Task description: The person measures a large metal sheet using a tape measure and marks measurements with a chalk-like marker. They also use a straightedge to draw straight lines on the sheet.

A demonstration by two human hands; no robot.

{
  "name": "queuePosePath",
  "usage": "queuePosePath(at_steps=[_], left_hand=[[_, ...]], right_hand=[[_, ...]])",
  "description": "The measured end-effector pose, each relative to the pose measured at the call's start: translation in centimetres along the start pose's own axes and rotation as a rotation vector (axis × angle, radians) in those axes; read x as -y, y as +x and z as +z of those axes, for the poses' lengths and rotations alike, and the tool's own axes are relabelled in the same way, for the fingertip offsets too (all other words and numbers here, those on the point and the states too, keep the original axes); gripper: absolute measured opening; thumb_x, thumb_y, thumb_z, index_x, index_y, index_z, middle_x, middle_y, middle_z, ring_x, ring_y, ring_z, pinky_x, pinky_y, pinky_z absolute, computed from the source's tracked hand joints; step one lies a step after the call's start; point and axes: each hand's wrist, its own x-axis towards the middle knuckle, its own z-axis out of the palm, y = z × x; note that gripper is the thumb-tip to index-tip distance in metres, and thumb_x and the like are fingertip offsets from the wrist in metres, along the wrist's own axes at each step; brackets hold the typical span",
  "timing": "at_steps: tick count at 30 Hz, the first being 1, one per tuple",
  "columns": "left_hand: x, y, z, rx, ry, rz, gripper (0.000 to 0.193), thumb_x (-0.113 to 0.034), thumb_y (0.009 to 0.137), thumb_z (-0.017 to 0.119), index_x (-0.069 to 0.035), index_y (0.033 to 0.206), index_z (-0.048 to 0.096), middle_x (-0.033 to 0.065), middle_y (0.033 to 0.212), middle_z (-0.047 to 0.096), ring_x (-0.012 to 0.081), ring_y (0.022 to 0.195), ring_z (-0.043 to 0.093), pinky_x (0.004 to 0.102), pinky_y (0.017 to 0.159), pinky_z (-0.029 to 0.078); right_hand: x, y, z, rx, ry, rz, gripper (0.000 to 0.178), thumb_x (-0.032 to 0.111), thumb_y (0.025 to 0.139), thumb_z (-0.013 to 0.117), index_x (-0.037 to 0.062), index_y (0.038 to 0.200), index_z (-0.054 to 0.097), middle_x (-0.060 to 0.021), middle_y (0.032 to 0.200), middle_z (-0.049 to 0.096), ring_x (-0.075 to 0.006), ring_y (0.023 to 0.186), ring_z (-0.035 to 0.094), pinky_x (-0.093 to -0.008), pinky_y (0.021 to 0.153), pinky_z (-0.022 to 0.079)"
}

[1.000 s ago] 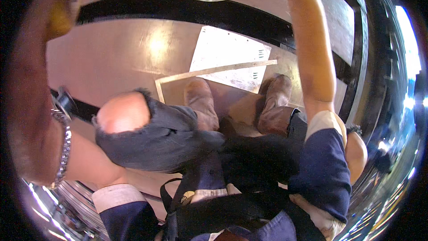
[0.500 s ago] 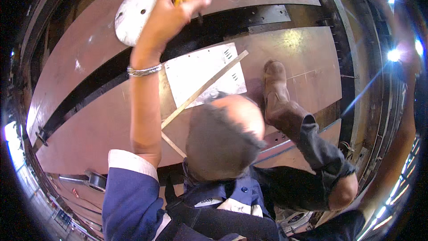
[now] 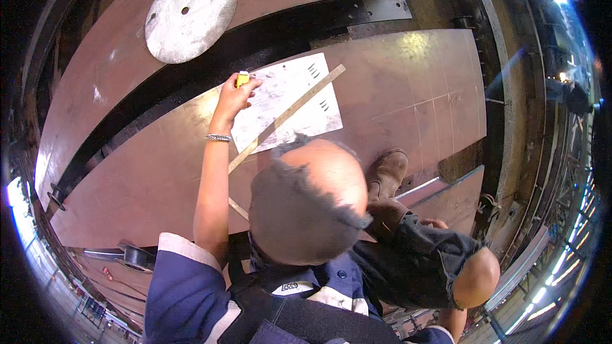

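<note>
My left hand (image 3: 234,97), with a metal bracelet at its wrist, is closed around a small yellow tape measure (image 3: 242,79). It is over the left edge of a pale rectangular sheet (image 3: 274,83) with dark smudges and short marks. Across that sheet lies a flat L-shaped steel square (image 3: 287,118), its corner at the lower left and part of its short arm behind my head. Only a little of my right hand (image 3: 436,223) shows, between the boot (image 3: 387,169) and my bent knee. The leg covers the rest, so its grip cannot be made out.
Large brown steel plates (image 3: 146,172) spread beneath me, with dark gaps between them. A round metal disc (image 3: 191,16) with holes lies on the far plate. Chalk lines mark the plates. A dark drilled plate (image 3: 382,7) and a metal beam (image 3: 491,25) stand at the far right.
My left hand has come down and nearer with the tape measure, from beside the disc to the pale sheet. My right arm has dropped from the right edge to behind my leg. The boot has drawn nearer.
</note>
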Motion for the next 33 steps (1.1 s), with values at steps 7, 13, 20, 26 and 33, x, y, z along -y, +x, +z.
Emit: queuePosePath(at_steps=[7, 13, 20, 26, 33], left_hand=[[-2.7, -1.4, 0.2, -0.039, 0.002, 0.123, 0.027, -0.03, 0.083, 0.075, -0.012, 0.099, 0.064, -0.003, 0.082, 0.061, 0.008, 0.074, 0.056, 0.0242, 0.06, 0.045], [-1.0, -4.3, 2.3, 0.07, 0.01, 0.111, 0.028, -0.031, 0.085, 0.073, -0.013, 0.106, 0.065, -0.0017, 0.093, 0.065, 0.009, 0.081, 0.058, 0.0244, 0.063, 0.046], [1.1, -10.9, 7.8, 0.595, 0.242, 0.173, 0.066, -0.045, 0.075, 0.084, -0.008, 0.122, 0.056, 0.0085, 0.108, 0.062, 0.0217, 0.103, 0.059, 0.0377, 0.09, 0.049], [-0.8, -11.9, 12.8, 1.076, 0.396, 0.177, 0.068, -0.039, 0.074, 0.084, -0.007, 0.124, 0.05, 0.0151, 0.117, 0.059, 0.0276, 0.113, 0.057, 0.0396, 0.098, 0.044], [-1.5, -13.5, 14.8, 1.196, 0.223, 0.197, 0.097, -0.035, 0.072, 0.088, -0.005, 0.137, 0.022, 0.0233, 0.131, 0.054, 0.0289, 0.127, 0.051, 0.0406, 0.106, 0.041]], right_hand=[[5.1, 2.2, -2.5, -0.096, -0.329, -0.132, 0.029, 0.025, 0.08, 0.079, 0.0024, 0.092, 0.067, -0.0078, 0.082, 0.071, -0.02, 0.076, 0.068, -0.0323, 0.069, 0.05], [8.7, 2.6, -1.8, -0.688, -0.784, -0.479, 0.022, 0.016, 0.078, 0.078, 0.0047, 0.091, 0.064, -0.0176, 0.073, 0.065, -0.032, 0.073, 0.067, -0.034, 0.065, 0.05], [17.0, 3.3, 1.1, -0.464, -0.665, -0.862, 0.017, 0.013, 0.084, 0.072, 0.0005, 0.092, 0.063, -0.017, 0.082, 0.065, -0.031, 0.07, 0.062, -0.0357, 0.063, 0.049], [20.4, 3.4, 6.5, -0.108, -0.662, -0.946, 0.033, 0.024, 0.086, 0.075, -0.0001, 0.105, 0.064, -0.0188, 0.087, 0.066, -0.027, 0.072, 0.064, -0.0369, 0.065, 0.049], [19.6, 2.7, 7.9, 0.163, -0.561, -0.678, 0.07, 0.045, 0.079, 0.079, -0.0036, 0.124, 0.056, -0.0231, 0.104, 0.069, -0.0362, 0.097, 0.069, -0.0413, 0.082, 0.053]])
